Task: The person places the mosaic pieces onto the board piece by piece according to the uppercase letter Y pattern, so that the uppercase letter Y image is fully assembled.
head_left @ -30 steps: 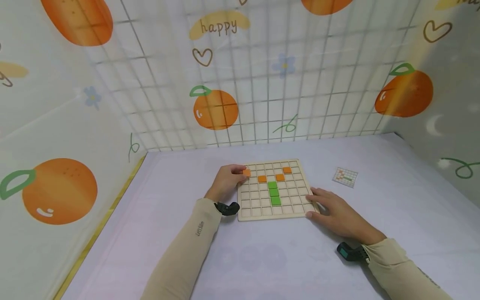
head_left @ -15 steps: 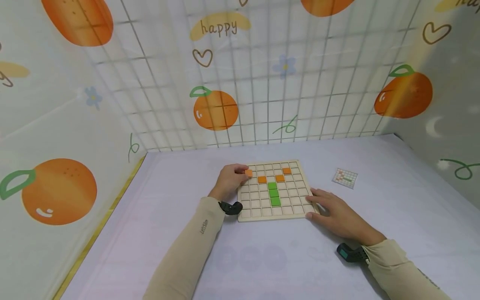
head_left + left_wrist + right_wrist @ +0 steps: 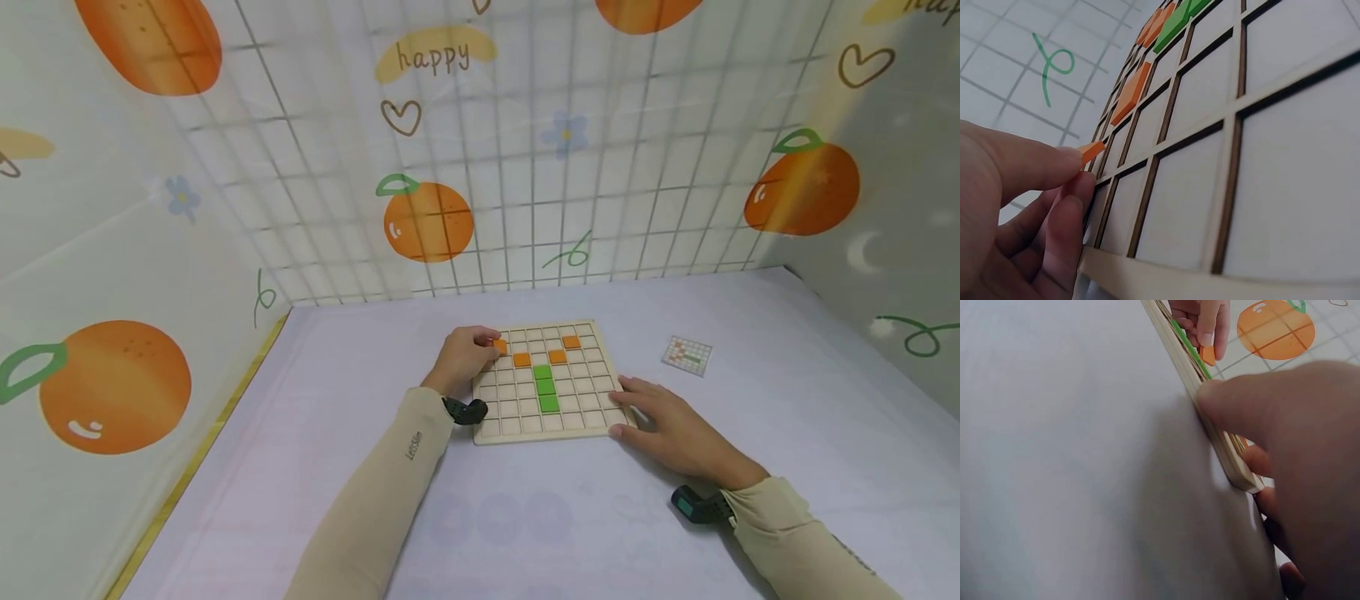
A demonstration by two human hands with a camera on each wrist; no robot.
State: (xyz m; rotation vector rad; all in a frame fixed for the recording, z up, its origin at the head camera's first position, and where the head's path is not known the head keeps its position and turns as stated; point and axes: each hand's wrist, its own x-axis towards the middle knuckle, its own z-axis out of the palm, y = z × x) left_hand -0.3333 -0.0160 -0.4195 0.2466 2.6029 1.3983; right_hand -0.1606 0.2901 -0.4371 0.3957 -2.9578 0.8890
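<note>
My left hand (image 3: 459, 358) pinches an orange square tile (image 3: 1092, 151) between thumb and fingertips. It holds the tile tilted over the far left part of a wooden grid board (image 3: 506, 421). Fingers cover part of this tile in the head view. Three more orange tiles, among them one at the far right (image 3: 572, 342), lie in the board's cells. Below them a column of green tiles (image 3: 546, 388) runs toward the near side. At the near right corner my right hand (image 3: 667, 429) rests on the board, thumb at its front edge and fingertips over its right edge.
A small card (image 3: 687, 356) printed with a coloured grid lies on the white-covered table (image 3: 517, 542), right of the board. Patterned sheeting (image 3: 330, 183) with oranges on it hangs behind the table and at both sides. Each wrist wears a dark camera strap.
My left hand has shifted slightly right over the board with the orange tile, which now sits tilted at a cell farther in. The right hand has stayed at the corner.
</note>
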